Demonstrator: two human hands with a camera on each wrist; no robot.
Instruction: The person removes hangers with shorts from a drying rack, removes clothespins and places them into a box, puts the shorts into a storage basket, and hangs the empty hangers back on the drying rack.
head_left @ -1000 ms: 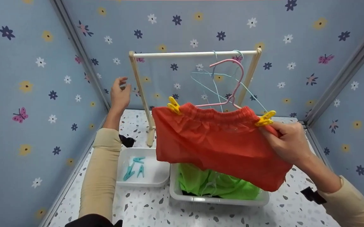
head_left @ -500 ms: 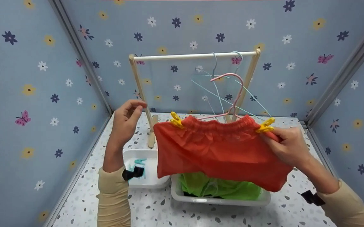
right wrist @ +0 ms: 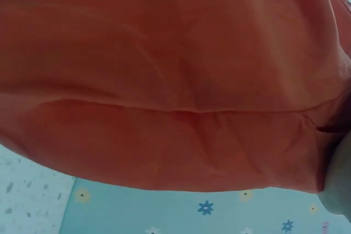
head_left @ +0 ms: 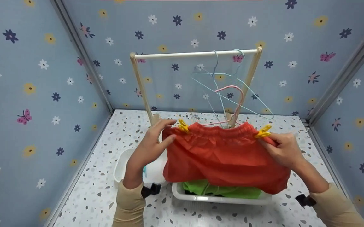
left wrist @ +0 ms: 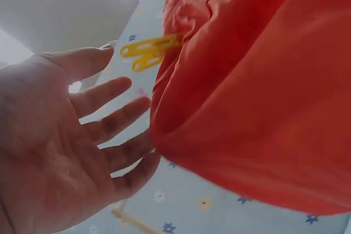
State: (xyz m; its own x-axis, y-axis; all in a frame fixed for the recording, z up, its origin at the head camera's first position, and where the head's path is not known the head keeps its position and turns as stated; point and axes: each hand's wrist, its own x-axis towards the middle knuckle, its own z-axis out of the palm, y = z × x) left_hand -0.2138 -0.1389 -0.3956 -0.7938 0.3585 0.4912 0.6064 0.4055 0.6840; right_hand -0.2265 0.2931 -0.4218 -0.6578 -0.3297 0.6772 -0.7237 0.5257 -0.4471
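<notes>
Red shorts (head_left: pixel 223 157) with a gathered waistband hang on a pink hanger (head_left: pixel 241 97), whose hook rises above the waist. One yellow clothespin (head_left: pixel 183 126) clips the left side of the waist, another yellow clothespin (head_left: pixel 263 131) the right. My right hand (head_left: pixel 284 150) grips the shorts just below the right clothespin. At the left edge of the shorts, my left hand (head_left: pixel 152 145) has its fingers spread and extended; the left wrist view shows its palm (left wrist: pixel 55 152) beside the cloth, fingertips near or at the edge. Red fabric (right wrist: pixel 164 69) fills most of the right wrist view.
Behind the shorts stands a wooden rack with a white bar (head_left: pixel 175 55), carrying light blue wire hangers (head_left: pixel 261 102). A white basket (head_left: pixel 220 199) holds green clothing (head_left: pixel 232 192). Left of it lies a white tray (head_left: pixel 120 160) with a teal clothespin (head_left: pixel 144 171) partly visible. Patterned walls enclose the table.
My left hand has come down and rightward from beside the rack to the shorts' left edge. The shorts and hanger have been lowered, the hook now well below the bar; my right hand keeps its grip.
</notes>
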